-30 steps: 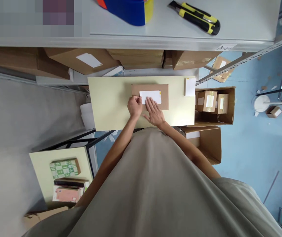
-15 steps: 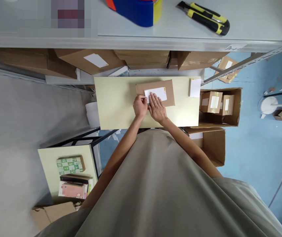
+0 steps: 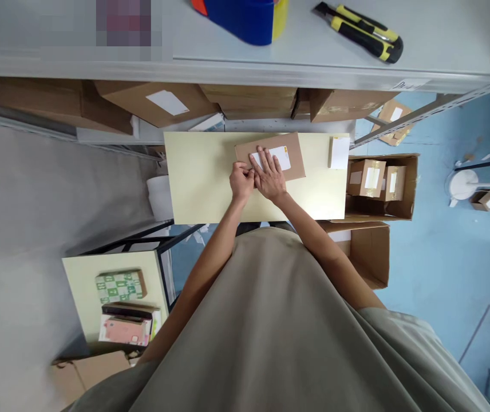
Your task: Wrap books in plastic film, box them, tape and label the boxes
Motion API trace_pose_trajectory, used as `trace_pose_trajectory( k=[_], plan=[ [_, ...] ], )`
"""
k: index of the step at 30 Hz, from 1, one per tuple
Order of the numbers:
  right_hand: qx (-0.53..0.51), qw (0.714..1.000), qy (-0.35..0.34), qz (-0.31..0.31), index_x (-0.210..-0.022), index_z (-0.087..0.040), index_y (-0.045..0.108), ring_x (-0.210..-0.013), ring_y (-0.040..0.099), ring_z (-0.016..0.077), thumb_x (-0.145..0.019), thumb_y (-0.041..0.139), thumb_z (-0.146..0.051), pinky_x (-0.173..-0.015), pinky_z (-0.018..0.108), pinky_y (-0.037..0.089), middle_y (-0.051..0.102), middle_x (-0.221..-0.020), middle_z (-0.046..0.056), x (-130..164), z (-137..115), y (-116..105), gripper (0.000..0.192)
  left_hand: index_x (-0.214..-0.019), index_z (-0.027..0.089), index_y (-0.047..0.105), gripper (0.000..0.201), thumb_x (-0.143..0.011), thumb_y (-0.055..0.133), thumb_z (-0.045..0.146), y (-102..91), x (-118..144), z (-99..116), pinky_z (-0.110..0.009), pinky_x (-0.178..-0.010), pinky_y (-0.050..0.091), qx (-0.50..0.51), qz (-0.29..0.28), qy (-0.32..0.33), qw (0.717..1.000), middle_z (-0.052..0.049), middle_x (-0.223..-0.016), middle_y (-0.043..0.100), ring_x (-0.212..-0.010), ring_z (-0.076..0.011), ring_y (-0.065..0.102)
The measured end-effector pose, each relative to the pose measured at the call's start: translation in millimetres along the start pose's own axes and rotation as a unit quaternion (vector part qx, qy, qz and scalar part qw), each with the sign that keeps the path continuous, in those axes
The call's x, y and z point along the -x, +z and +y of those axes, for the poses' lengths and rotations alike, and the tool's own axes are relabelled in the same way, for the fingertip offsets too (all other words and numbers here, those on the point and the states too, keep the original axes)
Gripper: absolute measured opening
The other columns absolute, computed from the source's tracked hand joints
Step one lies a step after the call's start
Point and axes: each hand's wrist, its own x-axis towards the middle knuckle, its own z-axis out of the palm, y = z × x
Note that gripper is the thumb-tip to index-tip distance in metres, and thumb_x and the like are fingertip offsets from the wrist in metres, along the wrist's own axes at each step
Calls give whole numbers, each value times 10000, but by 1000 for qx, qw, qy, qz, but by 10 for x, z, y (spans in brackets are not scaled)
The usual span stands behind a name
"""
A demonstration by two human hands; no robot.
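Observation:
A flat brown cardboard box (image 3: pixel 295 160) lies slightly turned on the pale yellow tabletop (image 3: pixel 202 183). On its top is a white label (image 3: pixel 283 159) with a small yellow mark, partly covered by fingers. My right hand (image 3: pixel 269 174) lies flat over the label, fingers stretched out and a little spread. At the near left corner of the box, my left hand (image 3: pixel 241 182) is closed, its fingers curled against the cardboard. The exact grip of its fingertips is hidden. A stack of white labels (image 3: pixel 339 153) sits at the tabletop's right end.
Above is a grey shelf (image 3: pixel 335 71) bearing a yellow-black utility knife (image 3: pixel 360 31) and a blue tape dispenser (image 3: pixel 245 20). An open carton (image 3: pixel 408 189) with small boxes stands right of the table. Lower left, a side table (image 3: pixel 79 280) carries a green-white checked box (image 3: pixel 118 287) and phone boxes.
The box has shifted slightly away from me and tilted a bit. My right hand has slid a little left across the label, and my left hand stays at the near left corner.

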Motion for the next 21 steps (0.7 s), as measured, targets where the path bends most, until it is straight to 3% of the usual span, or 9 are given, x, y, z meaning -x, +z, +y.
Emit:
trace_pose_trajectory(
  k=[3, 7, 9, 12, 17, 21],
  plan=[
    [14, 1000, 8, 16, -1901, -232, 303, -1875, 58, 316, -1239, 277, -504, -1513, 637, 90, 203, -1994, 48, 76, 197, -30, 716, -1102, 250, 616, 319, -925, 828, 89, -4, -23, -45, -343, -975, 569, 0, -13, 27, 1000, 24, -849, 700, -908, -214, 743],
    [24, 994, 87, 65, -1890, -209, 335, -1872, 65, 368, -1246, 265, -565, -1488, 705, 106, 168, -1998, 102, 350, 549, -192, 739, -1128, 247, 658, 383, -856, 880, 94, 14, -29, -133, -354, -955, 578, 1, -21, 71, 997, 20, -881, 676, -871, -209, 703],
    [31, 989, 124, 80, -1890, -198, 330, -1869, 68, 388, -1249, 261, -555, -1476, 734, 102, 146, -1999, 127, 505, 602, -215, 737, -1141, 245, 681, 375, -853, 860, 86, -1, -38, -180, -346, -930, 582, 10, -36, 84, 996, 13, -897, 671, -855, -200, 687],
    [38, 988, 131, 68, -1889, -200, 341, -1868, 67, 401, -1249, 288, -543, -1479, 731, 81, 130, -2000, 133, 674, 462, -120, 728, -1175, 241, 711, 384, -851, 832, 74, -69, -46, -244, -331, -908, 590, 17, -58, 105, 993, 1, -943, 683, -847, -187, 680],
    [21, 998, 59, 18, -1897, -202, 317, -1873, 50, 362, -1240, 300, -572, -1506, 663, 65, 182, -1992, 92, 784, 104, 113, 754, -1179, 224, 737, 373, -847, 830, 82, -192, -49, -300, -324, -891, 602, 10, -66, 125, 990, -16, -1007, 705, -802, -165, 668],
    [16, 998, 62, 22, -1909, -186, 264, -1870, 110, 321, -1235, 285, -577, -1519, 606, 77, 195, -1990, 86, 905, 223, 75, 780, -1211, 233, 745, 448, -805, 834, 68, -198, -133, -290, -336, -874, 613, 13, -91, 117, 989, 3, -957, 718, -783, -169, 678]
  ],
)
